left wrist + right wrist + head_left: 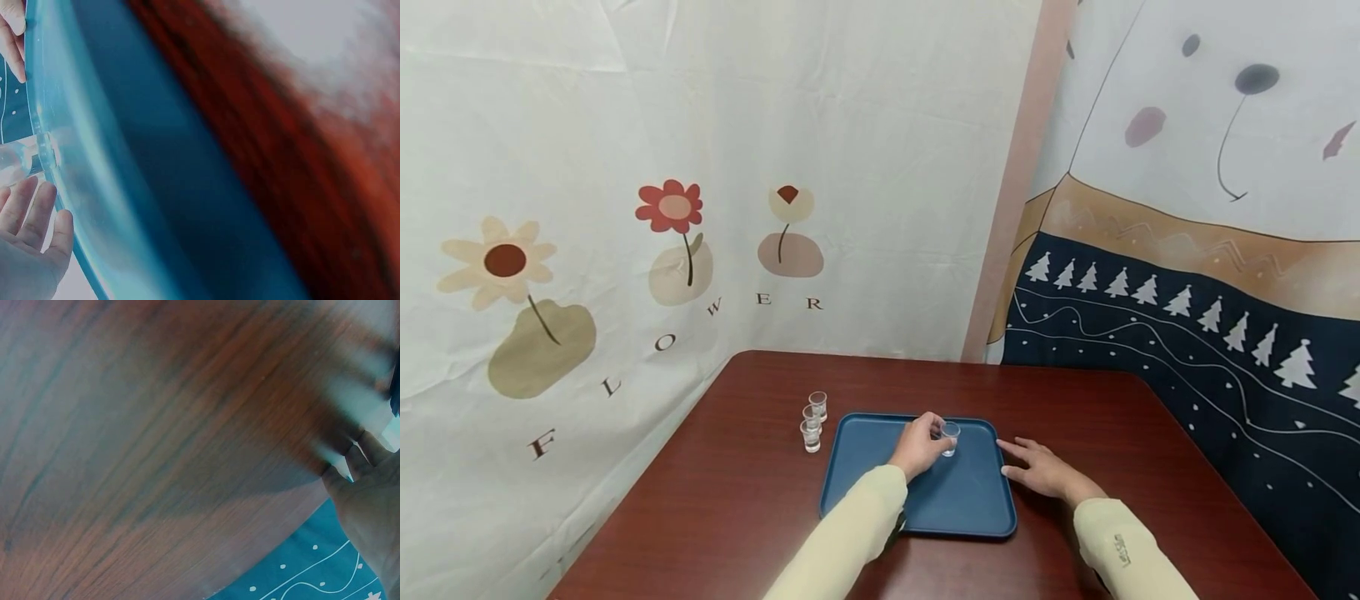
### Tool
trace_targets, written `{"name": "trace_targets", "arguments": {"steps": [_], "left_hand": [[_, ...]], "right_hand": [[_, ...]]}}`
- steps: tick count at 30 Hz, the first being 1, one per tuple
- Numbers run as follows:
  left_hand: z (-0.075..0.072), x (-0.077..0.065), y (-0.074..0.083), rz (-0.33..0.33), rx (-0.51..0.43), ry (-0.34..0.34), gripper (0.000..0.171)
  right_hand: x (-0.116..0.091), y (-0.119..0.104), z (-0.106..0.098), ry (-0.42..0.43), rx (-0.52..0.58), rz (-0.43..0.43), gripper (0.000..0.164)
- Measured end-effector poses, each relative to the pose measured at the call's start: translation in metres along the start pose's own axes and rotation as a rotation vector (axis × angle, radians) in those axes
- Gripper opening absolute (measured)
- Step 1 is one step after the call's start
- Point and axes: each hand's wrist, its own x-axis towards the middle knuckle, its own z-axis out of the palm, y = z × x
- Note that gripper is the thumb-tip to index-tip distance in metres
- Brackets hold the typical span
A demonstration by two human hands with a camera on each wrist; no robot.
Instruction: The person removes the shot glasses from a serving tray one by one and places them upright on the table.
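A small clear shot glass (pixel 951 438) stands upright on the right half of a blue tray (pixel 955 500). My left hand (pixel 919 447) reaches over the tray from the left, its thumb and fingertips right beside that glass. In the left wrist view the fingers of this hand (pixel 31 244) are spread and loosely bent, and the glass (pixel 25 160) is just past their tips. My right hand (pixel 1043 470) lies low over the table at the tray's right edge, fingers extended and fingertips at the rim. The right wrist view shows this hand (pixel 369 487) with nothing in its grasp.
Three more small clear glasses stand in a row left of the tray: a near glass (pixel 810 436), a middle glass (pixel 812 417) and a far glass (pixel 818 405). The table (pixel 737 475) is dark reddish wood. Printed curtains (pixel 880 167) hang behind it.
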Motion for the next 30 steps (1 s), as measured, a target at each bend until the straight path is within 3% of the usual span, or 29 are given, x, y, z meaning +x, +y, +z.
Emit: {"name": "trace_targets", "arguments": {"steps": [11,30], "left_hand": [[-0.021,-0.007,-0.002,0.034,-0.028,0.009,0.032],[-0.083,-0.017,-0.019,0.066,-0.023,0.111,0.028]], "right_hand": [[-0.003,-0.001,-0.001,-0.004,0.01,-0.021,0.058],[-0.002,0.0,0.0,-0.008,0.018,-0.011,0.058]]}}
